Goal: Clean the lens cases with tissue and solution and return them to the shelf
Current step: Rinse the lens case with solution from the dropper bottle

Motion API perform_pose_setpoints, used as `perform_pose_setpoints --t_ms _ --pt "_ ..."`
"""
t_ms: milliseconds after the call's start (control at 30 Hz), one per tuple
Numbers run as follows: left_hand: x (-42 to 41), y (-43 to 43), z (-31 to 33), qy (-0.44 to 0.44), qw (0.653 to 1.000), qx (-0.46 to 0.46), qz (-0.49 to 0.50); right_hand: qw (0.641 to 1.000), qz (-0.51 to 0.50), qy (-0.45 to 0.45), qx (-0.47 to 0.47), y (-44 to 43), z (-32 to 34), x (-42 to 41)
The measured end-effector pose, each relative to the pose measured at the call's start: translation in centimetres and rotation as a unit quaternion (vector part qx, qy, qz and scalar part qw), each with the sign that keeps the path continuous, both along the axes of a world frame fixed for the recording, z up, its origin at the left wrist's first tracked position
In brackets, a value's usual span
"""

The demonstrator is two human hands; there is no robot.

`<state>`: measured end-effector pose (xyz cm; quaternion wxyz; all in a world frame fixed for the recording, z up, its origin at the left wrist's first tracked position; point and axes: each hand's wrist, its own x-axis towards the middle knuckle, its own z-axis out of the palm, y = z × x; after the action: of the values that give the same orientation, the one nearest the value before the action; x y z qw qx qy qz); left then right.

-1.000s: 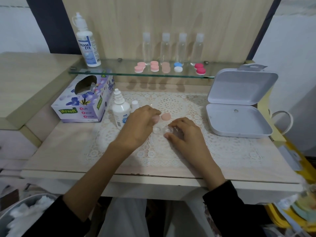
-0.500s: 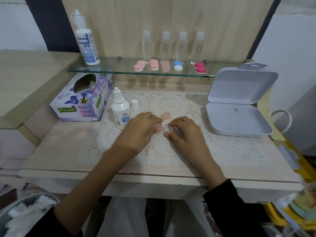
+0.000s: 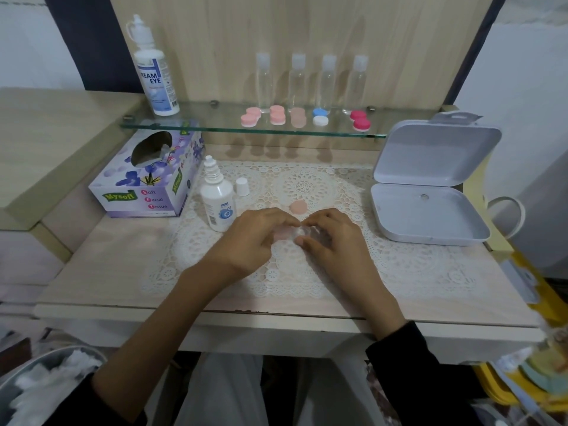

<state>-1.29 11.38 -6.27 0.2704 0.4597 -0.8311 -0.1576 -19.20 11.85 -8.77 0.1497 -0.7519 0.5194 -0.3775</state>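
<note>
A second ago the left hand (image 3: 255,241) held its fingertips above the lens case (image 3: 299,232), whose pale wells lay bare. Now they curl down over its left end, and only a blurred sliver shows between the hands. The right hand (image 3: 333,241) pinches the right end as before. The case lies flat, its long axis running left to right, clear and whitish with a pink patch under the left fingers. Just beyond the fingertips lies a loose peach cap (image 3: 298,207); left of the left knuckles stands the solution bottle (image 3: 218,207).
</note>
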Motion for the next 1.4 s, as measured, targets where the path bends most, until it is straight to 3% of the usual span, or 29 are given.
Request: perform_pose_setpoints --t_ms 100,267,500,733,1033,1233,1400 --pt "-0.1 0.3 0.0 0.051 0.998 0.028 0.022 1.000 -0.001 0.004 -0.001 -0.1 -0.1 0.0" --pt "-0.3 0.1 -0.7 0.021 0.995 -0.034 0.089 1.000 -0.002 -0.001 -0.004 -0.2 -0.2 0.0" --pt "0.0 0.1 -0.7 0.031 0.999 0.007 0.037 1.000 -0.002 -0.007 0.000 -0.1 -0.2 0.0" --pt "-0.3 -0.1 -0.9 0.008 0.993 -0.024 0.119 1.000 0.002 -0.014 0.000 0.0 -0.1 0.0" --pt "-0.4 0.0 -0.4 0.020 0.997 0.003 0.069 1.000 -0.001 -0.015 0.003 0.0 -0.2 0.0" --pt "-0.8 0.2 -0.4 0.029 0.991 -0.005 0.133 1.000 0.001 -0.017 0.000 0.0 -0.1 0.0" --pt "-0.9 0.2 -0.3 0.046 0.990 0.012 0.131 1.000 0.005 -0.011 0.006 0.0 -0.1 0.0"
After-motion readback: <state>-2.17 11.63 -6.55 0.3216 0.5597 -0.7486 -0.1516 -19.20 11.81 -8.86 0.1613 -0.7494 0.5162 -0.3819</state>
